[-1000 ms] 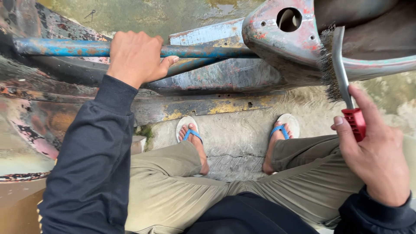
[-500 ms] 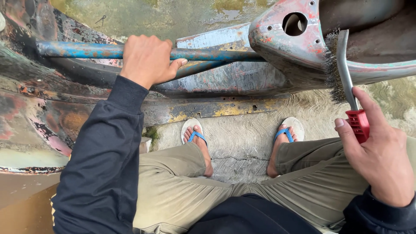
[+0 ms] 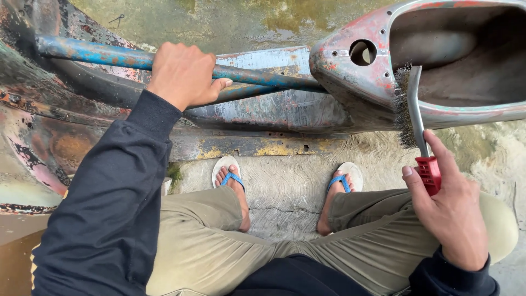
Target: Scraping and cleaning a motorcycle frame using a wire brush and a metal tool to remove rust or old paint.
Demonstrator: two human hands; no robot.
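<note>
My left hand (image 3: 183, 74) grips a worn blue metal tube (image 3: 98, 55) that runs across an old, rusted scooter frame (image 3: 274, 118). My right hand (image 3: 452, 205) holds a wire brush (image 3: 412, 109) by its red handle, thumb along the side. The brush bristles press against the outer rim of the frame's hollow rear shell (image 3: 361, 82), whose red and grey paint is flaking. A round hole (image 3: 361, 52) pierces the shell just left of the brush.
I squat over the frame in khaki trousers, feet in blue-strapped sandals (image 3: 230, 175) on grooved concrete (image 3: 290, 186). A rusty panel (image 3: 33, 153) fills the left side. Wet, mossy ground (image 3: 246, 22) lies beyond the frame.
The view has shifted, so the frame and both hands sit slightly lower and further right. The brush stays against the shell rim; the left hand keeps its grip on the tube.
</note>
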